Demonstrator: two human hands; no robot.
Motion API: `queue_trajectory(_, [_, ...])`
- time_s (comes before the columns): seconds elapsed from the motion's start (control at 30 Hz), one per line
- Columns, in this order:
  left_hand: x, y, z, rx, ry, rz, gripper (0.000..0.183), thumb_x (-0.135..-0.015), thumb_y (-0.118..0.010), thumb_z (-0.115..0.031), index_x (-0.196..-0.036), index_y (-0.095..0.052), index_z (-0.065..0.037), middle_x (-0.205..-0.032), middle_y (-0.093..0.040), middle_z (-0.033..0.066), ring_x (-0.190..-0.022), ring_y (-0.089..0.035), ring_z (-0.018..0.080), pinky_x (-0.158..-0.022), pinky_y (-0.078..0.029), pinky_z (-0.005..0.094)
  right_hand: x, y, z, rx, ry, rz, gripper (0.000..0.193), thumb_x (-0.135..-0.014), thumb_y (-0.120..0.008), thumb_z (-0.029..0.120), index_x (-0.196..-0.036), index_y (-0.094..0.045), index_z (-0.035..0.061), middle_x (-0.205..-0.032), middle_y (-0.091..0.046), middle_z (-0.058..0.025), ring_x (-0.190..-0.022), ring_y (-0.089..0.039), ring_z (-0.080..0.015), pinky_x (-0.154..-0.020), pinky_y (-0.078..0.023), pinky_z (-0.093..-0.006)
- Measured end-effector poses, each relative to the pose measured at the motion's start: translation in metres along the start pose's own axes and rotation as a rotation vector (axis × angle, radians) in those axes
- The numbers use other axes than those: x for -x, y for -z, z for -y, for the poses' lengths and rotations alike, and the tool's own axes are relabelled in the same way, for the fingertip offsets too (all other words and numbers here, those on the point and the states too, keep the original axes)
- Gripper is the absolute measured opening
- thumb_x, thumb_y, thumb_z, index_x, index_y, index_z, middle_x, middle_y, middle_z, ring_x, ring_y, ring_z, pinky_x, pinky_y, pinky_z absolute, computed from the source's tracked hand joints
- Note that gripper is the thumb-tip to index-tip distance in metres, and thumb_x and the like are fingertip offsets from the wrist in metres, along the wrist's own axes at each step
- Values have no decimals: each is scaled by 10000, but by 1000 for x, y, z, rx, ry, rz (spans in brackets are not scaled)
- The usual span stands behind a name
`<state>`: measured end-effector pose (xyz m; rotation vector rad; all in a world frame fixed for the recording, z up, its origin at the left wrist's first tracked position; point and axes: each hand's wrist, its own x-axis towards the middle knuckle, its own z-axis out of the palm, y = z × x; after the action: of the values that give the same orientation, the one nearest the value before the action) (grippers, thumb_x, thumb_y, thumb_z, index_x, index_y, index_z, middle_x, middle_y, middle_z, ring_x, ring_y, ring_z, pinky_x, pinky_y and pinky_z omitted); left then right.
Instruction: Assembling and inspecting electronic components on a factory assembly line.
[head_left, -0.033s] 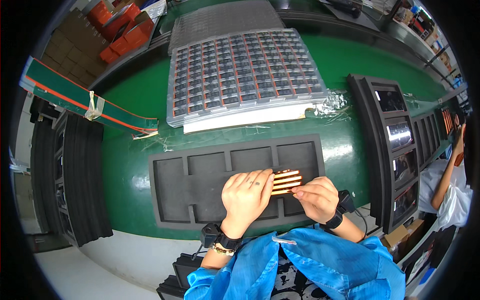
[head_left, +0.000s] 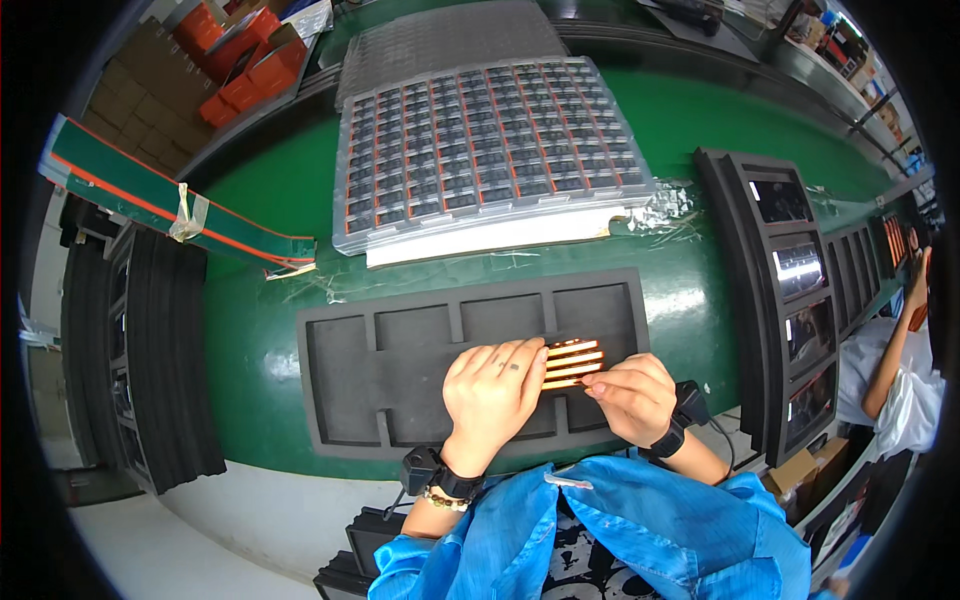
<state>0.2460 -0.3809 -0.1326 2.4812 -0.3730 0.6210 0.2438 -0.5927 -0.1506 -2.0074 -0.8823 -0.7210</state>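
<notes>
A small dark piece with bright, orange-edged stripes (head_left: 572, 364) is held over the right part of a black foam tray (head_left: 420, 376). Whether it is one panel or several thin strips side by side, I cannot tell. My left hand (head_left: 492, 388) is closed on its left end, and the palm and most of the fingers cover that end. At its near right corner, the fingertips of my right hand (head_left: 636, 398) are pinched on the edge. The foam tray lies on the green work surface, with shallow compartments along its far and near sides.
Beyond the foam tray stands a clear plastic tray (head_left: 490, 150) filled with rows of small dark, orange-edged parts. Foam trays with dark panels (head_left: 798, 270) stand at the right, with more stacked foam (head_left: 165, 360) at the left. A green, orange-edged strip (head_left: 130, 190) juts in. Another person's arm (head_left: 890, 370) shows far right.
</notes>
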Motion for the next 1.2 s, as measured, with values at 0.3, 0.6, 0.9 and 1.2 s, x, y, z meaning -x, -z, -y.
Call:
queue_trajectory(0.3, [-2, -2, 2, 0, -9, 4, 57, -907, -716, -149, -913, -760, -113, -831, -749, 7, -692, -679, 188, -673, -511, 332, 2, -3, -2, 21, -21, 51, 232, -721, -854, 78, -918, -732, 93, -1005, -761, -30, -823, -687, -210, -715, -529, -337])
queue_trajectory(0.6, [-6, 9, 3, 0, -34, 122, 199, -876, -766, -244, -1015, -741, -104, -918, -747, 28, -755, -686, 211, -717, -513, 345, 6, 5, 2, 301, -40, 250, 433, -673, -894, 410, -1042, -739, 245, -1401, -607, -79, -1150, -610, -298, -882, -513, -421])
queue_trajectory(0.9, [-2, 27, 18, -159, -45, 446, 526, -651, -900, -442, -1003, -653, -139, -865, -695, 22, -762, -700, 229, -653, -522, 352, 3, 9, 2, -162, -374, 188, 305, -857, -780, 246, -1133, -731, 125, -1426, -534, -153, -1195, -577, -318, -965, -498, -449])
queue_trajectory(1.2, [31, 28, 8, 1100, 869, -125, 416, -837, -851, -89, -1170, -624, 13, -1094, -705, 68, -976, -662, 135, -860, -551, 300, -19, -43, 28, -877, -838, 164, 594, -954, -704, 118, -1463, -407, 37, -1351, -578, -117, -1217, -573, -206, -992, -492, -357])
